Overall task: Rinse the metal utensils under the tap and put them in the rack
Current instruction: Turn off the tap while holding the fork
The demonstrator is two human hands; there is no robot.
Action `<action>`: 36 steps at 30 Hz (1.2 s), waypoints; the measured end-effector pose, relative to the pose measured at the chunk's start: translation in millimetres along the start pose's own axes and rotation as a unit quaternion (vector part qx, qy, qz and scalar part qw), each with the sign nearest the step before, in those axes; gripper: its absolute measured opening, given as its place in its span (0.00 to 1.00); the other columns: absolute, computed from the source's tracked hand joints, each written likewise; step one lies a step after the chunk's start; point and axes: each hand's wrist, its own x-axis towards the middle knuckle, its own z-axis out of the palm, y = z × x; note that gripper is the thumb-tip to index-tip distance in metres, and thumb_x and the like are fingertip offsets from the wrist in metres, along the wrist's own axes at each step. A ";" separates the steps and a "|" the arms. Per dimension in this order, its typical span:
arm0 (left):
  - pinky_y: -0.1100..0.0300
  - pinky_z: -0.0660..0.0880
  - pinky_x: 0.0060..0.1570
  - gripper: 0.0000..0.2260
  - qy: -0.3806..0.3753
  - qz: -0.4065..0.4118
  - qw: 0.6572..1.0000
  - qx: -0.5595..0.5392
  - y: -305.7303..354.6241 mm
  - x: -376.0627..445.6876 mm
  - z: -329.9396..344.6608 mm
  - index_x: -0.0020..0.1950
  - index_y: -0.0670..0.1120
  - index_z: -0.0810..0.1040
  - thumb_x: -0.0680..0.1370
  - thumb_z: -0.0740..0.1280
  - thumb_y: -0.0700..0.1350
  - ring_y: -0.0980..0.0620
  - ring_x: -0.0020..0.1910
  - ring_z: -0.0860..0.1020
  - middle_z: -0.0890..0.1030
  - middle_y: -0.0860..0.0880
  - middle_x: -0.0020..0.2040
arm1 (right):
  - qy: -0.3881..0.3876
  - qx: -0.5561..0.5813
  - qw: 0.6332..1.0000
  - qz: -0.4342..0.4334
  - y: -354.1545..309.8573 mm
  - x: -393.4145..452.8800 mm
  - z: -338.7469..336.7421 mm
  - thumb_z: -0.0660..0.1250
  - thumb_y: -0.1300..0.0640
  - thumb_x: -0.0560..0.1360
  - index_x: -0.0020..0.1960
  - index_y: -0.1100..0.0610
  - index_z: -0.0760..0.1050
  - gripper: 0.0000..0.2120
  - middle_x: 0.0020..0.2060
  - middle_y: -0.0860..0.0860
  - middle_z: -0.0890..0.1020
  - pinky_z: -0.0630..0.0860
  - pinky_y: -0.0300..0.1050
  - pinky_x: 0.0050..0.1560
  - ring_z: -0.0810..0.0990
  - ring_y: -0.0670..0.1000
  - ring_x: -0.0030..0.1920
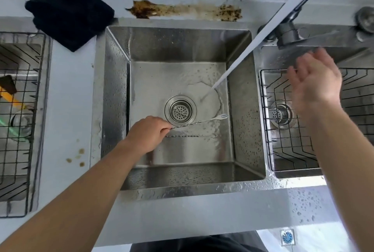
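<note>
Steel fork-tipped stirrer [199, 122] – long twisted shaft, small tines at the far end – is in the left hand [148, 133], fingers pinched closed around its handle end. It is held low over the floor of the middle sink [178, 49], just in front of the drain strainer [180, 109]; its reflection shows on the wet basin below.

Water stream [238, 61] runs diagonally down and lands just right of the drain. The tines sit close beside the splash, not clearly in the flow – so I judge the rinse as about to start or barely started.

Right hand [315, 81] is open, empty, fingers spread, hovering above the right rack [287, 130] near the tap base [287, 35].

Right rack looks empty as far as I can see – the hand and arm cover part of it. Left rack [22, 122] holds a glass [21, 123] and a yellow-handled item [12, 100]; no metal utensils visible there.

Status: nothing racked yet from what shows. Left to do: rinse this piece, rack it. No other loose utensils visible in the sink.
</note>
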 end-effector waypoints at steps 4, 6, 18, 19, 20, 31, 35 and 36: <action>0.50 0.80 0.45 0.08 0.014 -0.002 1.000 -0.009 1.8 -2.1 -0.9 0.53 0.48 0.84 0.78 0.67 0.43 0.49 0.45 0.82 0.86 0.50 0.49 | -0.059 0.021 0.998 0.003 -4.5 13.6 9.1 0.58 0.70 0.71 0.34 0.50 0.64 0.16 0.30 0.46 0.62 0.64 0.33 0.39 0.61 0.45 0.27; 0.50 0.80 0.44 0.07 0.008 -0.010 1.000 -0.005 -0.9 -2.4 -1.1 0.50 0.48 0.85 0.78 0.66 0.43 0.49 0.43 0.82 0.86 0.49 0.46 | -0.077 0.017 0.997 -0.003 -7.7 15.2 13.2 0.57 0.71 0.70 0.33 0.50 0.67 0.17 0.27 0.47 0.59 0.61 0.33 0.36 0.57 0.45 0.28; 0.49 0.79 0.39 0.07 0.001 -0.026 0.999 0.031 -8.8 -1.8 -7.5 0.44 0.47 0.82 0.78 0.65 0.44 0.49 0.39 0.81 0.84 0.50 0.40 | -0.024 -0.035 0.999 -0.016 -6.9 28.9 12.6 0.58 0.70 0.75 0.60 0.59 0.73 0.16 0.48 0.53 0.77 0.74 0.42 0.64 0.77 0.56 0.64; 0.49 0.79 0.39 0.07 0.001 -0.029 0.999 0.032 -8.5 -1.8 -9.0 0.44 0.47 0.82 0.78 0.65 0.44 0.49 0.39 0.81 0.85 0.50 0.40 | -0.027 -0.040 0.999 -0.020 -7.4 28.3 13.5 0.58 0.70 0.75 0.56 0.58 0.74 0.14 0.46 0.53 0.76 0.69 0.47 0.68 0.72 0.60 0.67; 0.50 0.80 0.40 0.07 0.001 -0.032 0.999 0.030 -8.2 -2.2 -10.1 0.44 0.48 0.83 0.78 0.65 0.44 0.49 0.39 0.81 0.85 0.50 0.41 | -0.025 -0.047 0.998 -0.025 -7.5 31.1 13.0 0.58 0.71 0.75 0.54 0.57 0.74 0.14 0.44 0.53 0.76 0.63 0.52 0.69 0.69 0.62 0.68; 0.50 0.80 0.41 0.07 0.008 -0.045 0.999 0.021 -2.0 -7.0 -15.5 0.48 0.50 0.84 0.78 0.66 0.45 0.50 0.40 0.81 0.85 0.51 0.43 | -0.033 -0.108 0.992 -0.061 -10.5 37.1 4.2 0.60 0.69 0.70 0.56 0.56 0.74 0.17 0.37 0.48 0.75 0.68 0.34 0.37 0.73 0.41 0.33; 0.49 0.80 0.39 0.07 0.005 -0.050 0.998 0.035 -1.5 -8.8 -17.3 0.46 0.49 0.83 0.78 0.65 0.45 0.49 0.39 0.81 0.85 0.50 0.41 | -0.036 -0.163 0.983 -0.078 -6.8 33.7 2.3 0.60 0.71 0.69 0.61 0.58 0.71 0.22 0.41 0.46 0.76 0.69 0.30 0.33 0.74 0.40 0.35; 0.49 0.80 0.39 0.07 0.005 -0.048 0.998 0.040 -1.1 -9.8 -19.1 0.45 0.48 0.82 0.78 0.65 0.45 0.49 0.39 0.81 0.84 0.50 0.40 | -0.035 -0.188 0.978 -0.083 -7.1 32.4 1.2 0.62 0.70 0.69 0.64 0.58 0.70 0.24 0.46 0.46 0.78 0.72 0.31 0.41 0.77 0.40 0.42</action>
